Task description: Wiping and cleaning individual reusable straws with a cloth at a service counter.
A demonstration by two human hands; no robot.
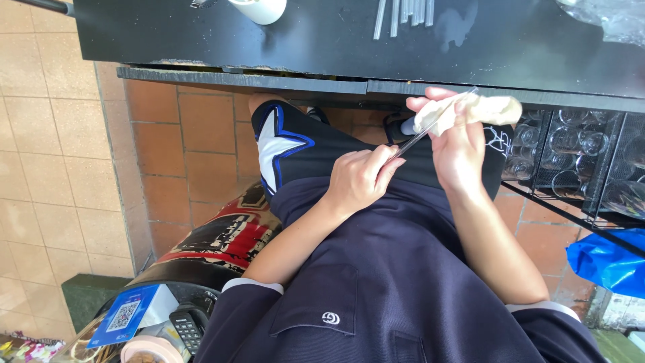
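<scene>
My left hand pinches the lower end of a thin clear straw over my lap. My right hand holds a crumpled white cloth wrapped around the upper part of the straw, just below the edge of the black table. The straw's tip pokes out past the cloth toward the table edge. Both hands sit above my black shorts, which carry a white and blue star.
Several more clear straws lie on the black table, near a white cup. A black rack of drinking glasses stands at the right, a blue bag below it. A card reader and patterned stool are lower left.
</scene>
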